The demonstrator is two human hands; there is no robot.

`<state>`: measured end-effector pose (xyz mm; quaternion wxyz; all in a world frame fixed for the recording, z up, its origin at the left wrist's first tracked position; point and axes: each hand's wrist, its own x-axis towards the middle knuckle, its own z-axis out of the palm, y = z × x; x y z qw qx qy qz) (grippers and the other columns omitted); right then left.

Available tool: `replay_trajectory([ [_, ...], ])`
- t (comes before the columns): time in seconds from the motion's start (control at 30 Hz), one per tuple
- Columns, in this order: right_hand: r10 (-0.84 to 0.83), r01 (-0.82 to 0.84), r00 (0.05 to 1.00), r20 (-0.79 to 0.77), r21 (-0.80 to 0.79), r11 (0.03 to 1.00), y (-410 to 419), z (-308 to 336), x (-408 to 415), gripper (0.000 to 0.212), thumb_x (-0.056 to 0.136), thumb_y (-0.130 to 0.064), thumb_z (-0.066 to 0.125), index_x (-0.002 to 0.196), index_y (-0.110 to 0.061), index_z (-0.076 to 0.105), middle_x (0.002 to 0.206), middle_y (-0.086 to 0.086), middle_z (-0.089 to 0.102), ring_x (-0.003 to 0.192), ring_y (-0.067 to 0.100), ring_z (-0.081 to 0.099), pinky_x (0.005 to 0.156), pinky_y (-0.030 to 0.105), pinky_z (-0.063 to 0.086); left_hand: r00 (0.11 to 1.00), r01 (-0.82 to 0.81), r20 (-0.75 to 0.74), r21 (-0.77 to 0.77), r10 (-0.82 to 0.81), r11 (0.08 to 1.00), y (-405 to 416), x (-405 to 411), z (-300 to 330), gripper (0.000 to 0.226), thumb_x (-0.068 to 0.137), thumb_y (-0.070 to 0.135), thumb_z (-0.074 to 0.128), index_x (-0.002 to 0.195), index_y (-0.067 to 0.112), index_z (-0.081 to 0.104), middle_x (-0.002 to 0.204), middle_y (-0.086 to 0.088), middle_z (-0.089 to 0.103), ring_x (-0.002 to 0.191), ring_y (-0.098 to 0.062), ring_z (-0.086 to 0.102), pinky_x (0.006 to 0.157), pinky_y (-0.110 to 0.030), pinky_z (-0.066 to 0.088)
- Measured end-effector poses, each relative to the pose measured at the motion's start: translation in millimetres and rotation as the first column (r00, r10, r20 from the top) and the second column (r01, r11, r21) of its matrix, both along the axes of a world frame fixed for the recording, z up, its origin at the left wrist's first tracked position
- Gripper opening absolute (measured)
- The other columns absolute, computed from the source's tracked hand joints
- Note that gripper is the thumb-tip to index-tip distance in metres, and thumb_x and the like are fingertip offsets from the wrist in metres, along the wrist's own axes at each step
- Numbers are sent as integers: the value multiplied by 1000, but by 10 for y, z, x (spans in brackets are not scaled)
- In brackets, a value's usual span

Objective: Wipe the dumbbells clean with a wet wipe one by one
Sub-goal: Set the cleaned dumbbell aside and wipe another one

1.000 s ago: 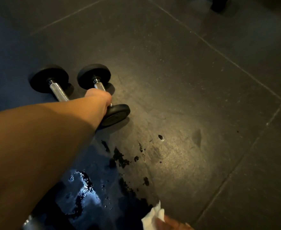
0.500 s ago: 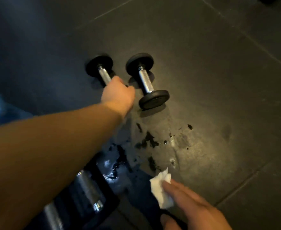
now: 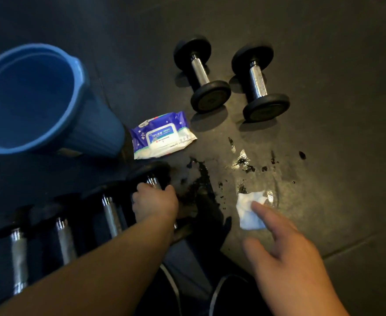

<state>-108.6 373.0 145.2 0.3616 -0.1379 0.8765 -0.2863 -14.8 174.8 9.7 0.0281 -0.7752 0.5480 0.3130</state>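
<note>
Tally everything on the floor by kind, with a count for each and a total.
Dumbbells: 6, two set apart, four in the row at the left, the nearest gripped by the left hand
Blue bucket: 1
Wet wipe pack: 1
White wipe: 1, touched by the right hand
Total: 9

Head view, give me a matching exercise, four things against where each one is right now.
Things:
1 bucket
2 wipe pack
3 wipe
4 left hand

Places:
A under the right hand's fingertip
B on a dumbbell handle
C far left on the floor
D between the bucket and the two separate dumbbells

Pairs: 1-C, 2-D, 3-A, 4-B
</note>
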Motion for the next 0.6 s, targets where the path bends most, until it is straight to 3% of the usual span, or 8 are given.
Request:
replay_trajectory([
  [0.07, 18, -17, 1000, -21, 31, 999, 6, -32, 10, 59, 83, -29, 68, 139, -39, 55, 149, -23, 43, 69, -10, 59, 67, 3, 37, 998, -59, -8, 41, 59, 997, -88, 39, -84, 61, 71, 46, 71, 118, 10, 57, 119, -17, 61, 107, -40, 61, 94, -47, 51],
  [0.13, 35, -34, 999, -22, 55, 998, 22, -47, 1, 60, 82, -30, 68, 140, -39, 54, 152, -24, 40, 73, -3, 58, 79, 14, 37, 994, -103, -35, 116, 108, 988, -114, 92, -179, 62, 62, 50, 72, 109, 11, 62, 106, -15, 67, 94, -38, 65, 89, -46, 55],
  [0.2, 21, -20, 1000, -11, 56, 998, 31, -56, -14, 61, 82, -29, 69, 140, -39, 54, 151, -22, 42, 87, 14, 61, 88, 22, 41, 984, -118, -107, 197, 141, 973, -67, 108, -238, 52, 71, 43, 75, 107, 7, 63, 92, -13, 67, 86, -35, 67, 84, -44, 57],
  [0.27, 12, -13, 1000, 20, 52, 999, 33, -49, -16, 61, 81, -34, 68, 141, -40, 53, 144, -18, 51, 101, 19, 64, 94, 26, 43, 984, -87, -130, 248, 122, 965, -29, 120, -301, 45, 84, 32, 72, 114, 1, 61, 97, -14, 67, 92, -37, 66, 85, -40, 55],
  [0.33, 7, -9, 999, 48, 51, 999, 36, -31, -19, 70, 71, -48, 58, 141, -43, 52, 126, -9, 62, 110, 19, 63, 97, 28, 44, 989, -43, -129, 231, 75, 972, -14, 131, -344, 47, 88, 33, 70, 119, 0, 60, 108, -17, 67, 98, -39, 65, 87, -40, 54],
  [0.47, -25, 23, 999, 32, 59, 998, 76, -26, -48, 78, 62, -47, 48, 140, -41, 54, 125, -3, 65, 116, 23, 61, 99, 31, 45, 991, 78, -119, 176, -57, 981, 97, 124, -252, 44, 90, 43, 65, 117, 9, 61, 92, -10, 65, 86, -31, 64, 79, -40, 55],
  [0.53, -59, 57, 998, 30, 59, 997, 103, -15, -81, 78, 63, -47, 48, 141, -41, 52, 109, -7, 60, 116, 25, 61, 100, 32, 45, 974, 212, -114, 131, -197, 969, 159, 59, -158, 42, 90, 46, 63, 117, 13, 61, 92, -7, 65, 85, -29, 63, 76, -37, 53],
  [0.6, -102, 100, 994, 39, 63, 993, 128, -9, -117, 77, 65, -48, 48, 142, -41, 51, 107, -5, 61, 115, 25, 62, 100, 34, 46, 914, 404, -64, 83, -400, 911, 184, -66, -51, 41, 90, 49, 61, 115, 17, 60, 101, -7, 66, 93, -30, 63, 83, -39, 53],
])
